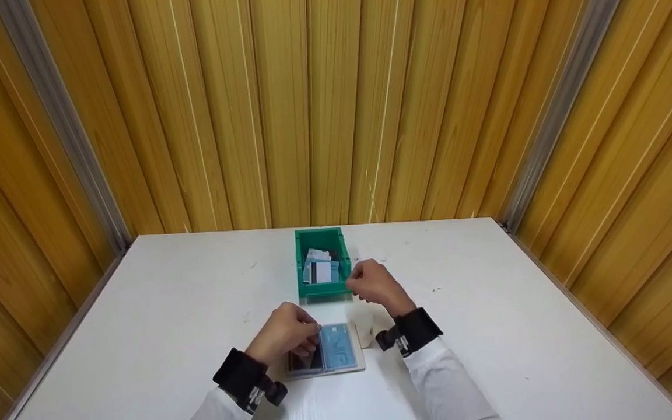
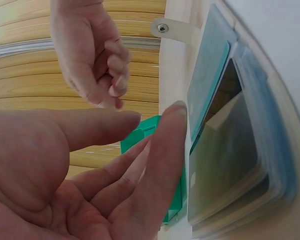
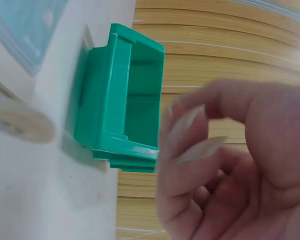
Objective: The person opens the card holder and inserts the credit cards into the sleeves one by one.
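Note:
A card holder (image 1: pixel 360 350) with clear plastic sleeves lies spread on the table, its cover pale. A light-blue card (image 1: pixel 339 345) sits in the right-hand sleeve. My left hand (image 1: pixel 286 333) is over the left-hand sleeves, thumb and forefinger apart in the left wrist view, fingertip right at the blue card's edge. Above the near right corner of a green bin (image 1: pixel 325 290) is my right hand (image 1: pixel 378 284), its fingers loosely bent with nothing visible between them. Several cards (image 1: pixel 322 272), white and blue, lie in the bin.
The holder's snap strap (image 2: pixel 175 30) sticks out on its right side, toward my right wrist. The white table (image 1: pixel 196 291) meets wood-patterned panels (image 1: pixel 330 116) at the back and sides. Black camera bands (image 1: pixel 417 331) circle both wrists.

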A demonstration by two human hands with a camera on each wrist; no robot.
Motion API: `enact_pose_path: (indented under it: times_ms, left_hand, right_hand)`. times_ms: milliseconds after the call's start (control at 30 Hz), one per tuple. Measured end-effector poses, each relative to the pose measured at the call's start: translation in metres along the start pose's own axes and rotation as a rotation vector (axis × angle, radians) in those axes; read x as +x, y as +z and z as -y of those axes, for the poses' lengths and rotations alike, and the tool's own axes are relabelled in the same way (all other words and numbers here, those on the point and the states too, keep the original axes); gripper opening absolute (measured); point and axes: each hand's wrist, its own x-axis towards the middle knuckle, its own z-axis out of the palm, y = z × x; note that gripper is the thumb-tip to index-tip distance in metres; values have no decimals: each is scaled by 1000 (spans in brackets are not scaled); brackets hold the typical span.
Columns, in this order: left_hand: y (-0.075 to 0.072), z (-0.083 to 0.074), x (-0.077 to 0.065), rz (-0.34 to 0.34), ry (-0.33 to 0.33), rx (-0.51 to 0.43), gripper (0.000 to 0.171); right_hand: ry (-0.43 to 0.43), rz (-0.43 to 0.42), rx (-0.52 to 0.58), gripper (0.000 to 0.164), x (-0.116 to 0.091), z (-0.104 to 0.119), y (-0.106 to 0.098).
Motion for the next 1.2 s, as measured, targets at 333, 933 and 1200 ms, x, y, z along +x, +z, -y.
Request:
enact_pose_path:
  times_ms: [333, 933, 1200]
  left_hand:
    - [5, -3, -1, -46, 126, 139, 18]
    - [21, -9, 5, -34, 230, 154, 15]
    - [20, -13, 7, -44, 228, 169, 17]
  right_hand:
    - [-105, -228, -232, 45, 47, 51, 12]
    - [85, -287, -496, 16, 88, 29, 77]
    - [41, -285, -431, 18, 86, 36, 71]
